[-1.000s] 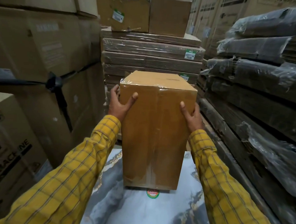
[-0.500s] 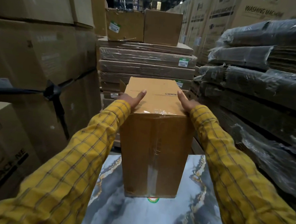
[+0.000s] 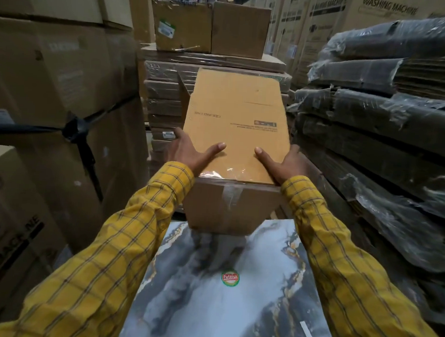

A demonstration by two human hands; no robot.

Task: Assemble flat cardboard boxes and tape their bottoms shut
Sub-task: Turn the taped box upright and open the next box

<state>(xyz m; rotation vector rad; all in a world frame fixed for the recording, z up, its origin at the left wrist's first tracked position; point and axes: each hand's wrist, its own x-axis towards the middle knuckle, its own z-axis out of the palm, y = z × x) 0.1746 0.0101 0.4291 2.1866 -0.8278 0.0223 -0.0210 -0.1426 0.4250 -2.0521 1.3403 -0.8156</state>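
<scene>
One assembled box (image 3: pixel 235 133) is held tipped over above the marbled table (image 3: pixel 235 305), its taped bottom (image 3: pixel 230 202) facing the camera and clear of the tabletop; the left hand (image 3: pixel 191 153) clasps the near left edge and the right hand (image 3: pixel 281 162) the near right edge, thumbs flat on the upper face, the other fingers hidden round the sides; judging from this, the grip sits only at the near end, so the far end could sag or the smooth cardboard could slip; a hard squeeze might strain the tape seam; two small cartons (image 3: pixel 211 26) sit on a wrapped stack of flat cardboard (image 3: pixel 166 93) behind; one round sticker (image 3: pixel 230 277) marks the table
</scene>
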